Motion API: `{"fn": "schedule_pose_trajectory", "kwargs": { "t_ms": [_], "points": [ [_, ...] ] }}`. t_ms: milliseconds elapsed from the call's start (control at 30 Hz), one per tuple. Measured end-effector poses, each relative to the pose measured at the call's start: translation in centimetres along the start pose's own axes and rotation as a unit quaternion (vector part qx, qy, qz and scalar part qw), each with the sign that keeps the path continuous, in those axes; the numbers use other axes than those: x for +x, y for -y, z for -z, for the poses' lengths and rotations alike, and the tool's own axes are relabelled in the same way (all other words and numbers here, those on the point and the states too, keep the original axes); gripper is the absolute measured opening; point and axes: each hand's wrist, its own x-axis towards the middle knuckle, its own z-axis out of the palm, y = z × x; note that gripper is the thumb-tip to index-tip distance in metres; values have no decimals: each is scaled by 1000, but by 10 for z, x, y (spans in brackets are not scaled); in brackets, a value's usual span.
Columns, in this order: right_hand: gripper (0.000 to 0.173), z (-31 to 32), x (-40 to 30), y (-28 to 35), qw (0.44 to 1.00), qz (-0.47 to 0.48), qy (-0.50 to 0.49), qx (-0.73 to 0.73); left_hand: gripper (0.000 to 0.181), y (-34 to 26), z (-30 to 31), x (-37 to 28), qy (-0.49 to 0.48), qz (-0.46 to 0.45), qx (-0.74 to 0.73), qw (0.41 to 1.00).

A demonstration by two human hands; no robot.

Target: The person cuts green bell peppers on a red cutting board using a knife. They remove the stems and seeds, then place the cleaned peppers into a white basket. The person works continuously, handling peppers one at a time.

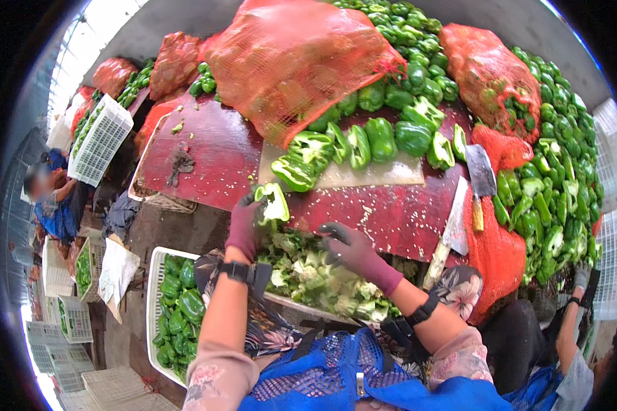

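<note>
My left hand (247,223), in a purple and dark glove, holds a cut green bell pepper half (275,203) above the near edge of the red tabletop (370,218). Gloved the same way, my right hand (347,246) has its fingers apart over a container of pepper cores and scraps (308,272); I see nothing in it. Cut peppers (294,172) and whole green bell peppers (380,139) lie along a pale board (385,177). A large red mesh sack (298,61) rests behind them.
A cleaver (481,169) and a large knife (457,221) lie at the right, by red netting (493,257). A white crate of peppers (177,308) stands at lower left. Piled peppers (565,200) fill the far right. One person (56,190) handles a crate at left; a co-worker's arm (570,323) shows at right.
</note>
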Motion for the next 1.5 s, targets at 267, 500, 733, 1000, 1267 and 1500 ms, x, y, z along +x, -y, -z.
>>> {"fn": "schedule_pose_trajectory", "kwargs": {
  "t_ms": [267, 500, 733, 1000, 1267, 1500],
  "points": [
    [55, -9, 8, -38, 976, 105, -134, -136, 42, 72, -65, -117, 38, -223, 93, 970],
    [59, 0, -1, -3, 969, 164, -100, -152, 45, 20, -75, -127, 124, -186, 208, 952],
    [85, -14, -12, 7, 903, 171, -145, -368, 28, 47, -76, -126, 70, -211, 158, 962],
    [72, -7, -13, 13, 892, 169, -121, -402, 27, 36, -68, -129, 65, -187, 250, 948],
    [61, -10, -9, 13, 927, 131, -126, -327, 34, 49, -52, -126, 121, -138, 121, 975],
    [43, -14, -10, 14, 989, 100, -80, -74, 33, 80, -6, -100, 130, -29, -61, 989]
  ]
}}
